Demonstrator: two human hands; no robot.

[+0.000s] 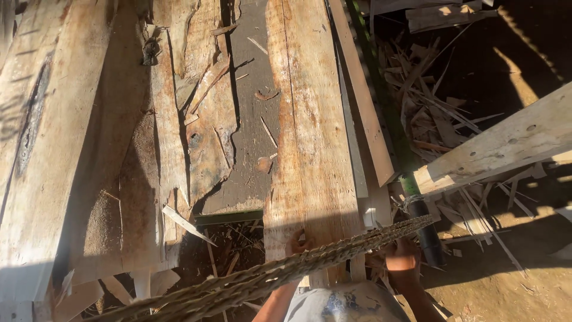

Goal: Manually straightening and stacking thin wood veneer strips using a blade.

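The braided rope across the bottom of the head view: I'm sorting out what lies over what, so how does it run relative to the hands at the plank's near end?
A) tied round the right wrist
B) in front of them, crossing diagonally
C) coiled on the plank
B: the braided rope crosses diagonally in front of the left hand and right hand, which are at the near end of the long plank.

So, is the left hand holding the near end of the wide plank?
Yes, the left hand grips the near end of the wide plank.
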